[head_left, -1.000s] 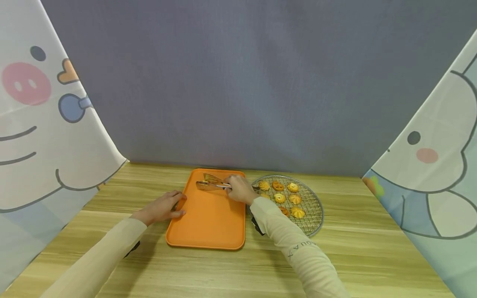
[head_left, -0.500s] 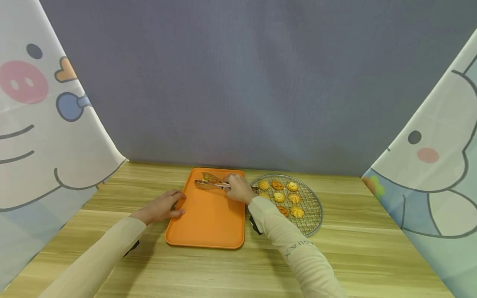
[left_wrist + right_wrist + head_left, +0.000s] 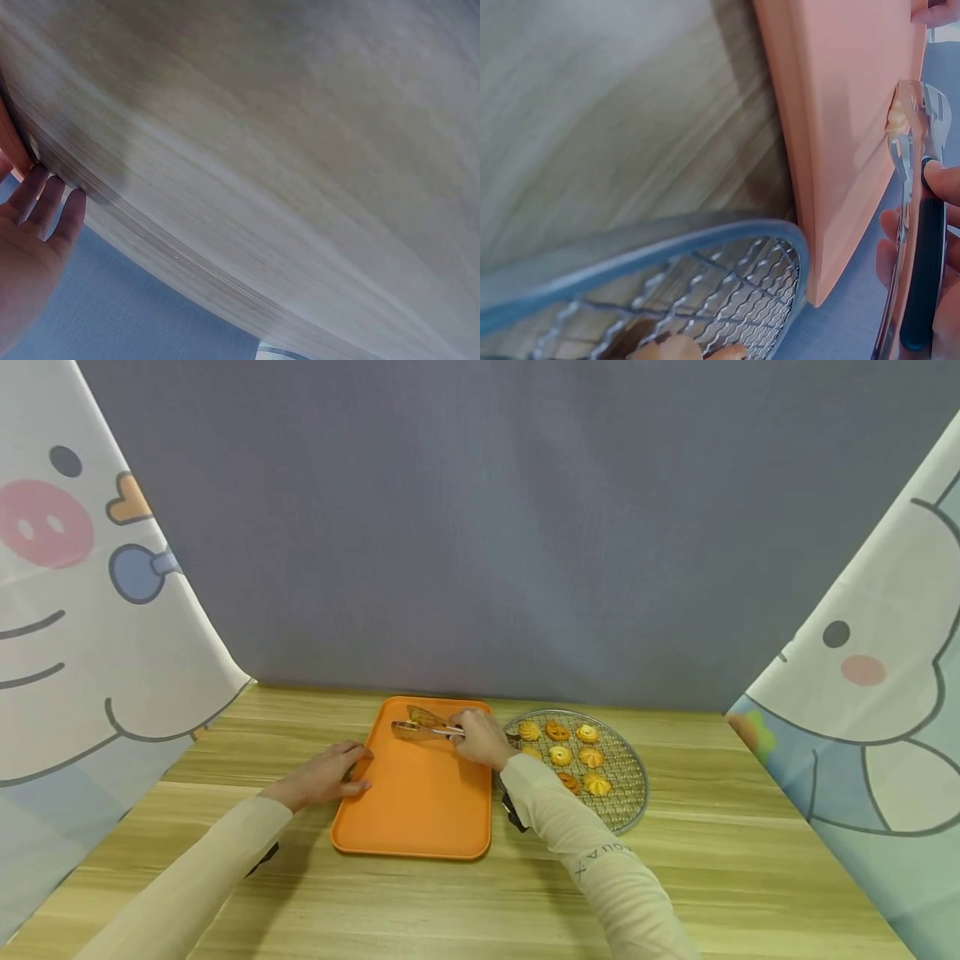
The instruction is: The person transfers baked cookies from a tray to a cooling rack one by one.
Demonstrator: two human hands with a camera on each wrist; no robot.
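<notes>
In the head view my right hand (image 3: 480,741) holds metal tongs (image 3: 438,730) with dark grips over the far part of an orange tray (image 3: 412,810). A small golden cookie (image 3: 897,118) shows at the tong tips in the right wrist view, close to the tray's surface. The tong arms partly cover it, so I cannot tell whether they squeeze it. My left hand (image 3: 330,774) rests at the tray's left rim, thumb and fingers spread. In the left wrist view its fairly straight fingers (image 3: 51,201) reach down beside the tray's outer wall, with nothing held.
Right of the tray lies a round wire rack (image 3: 630,777) bearing several piped cookies (image 3: 592,757), partly hidden by my right forearm. Its rim comes close to the tray's right side. Behind the wooden table (image 3: 720,827) hangs a grey cloth (image 3: 480,527), with printed cloths at both sides.
</notes>
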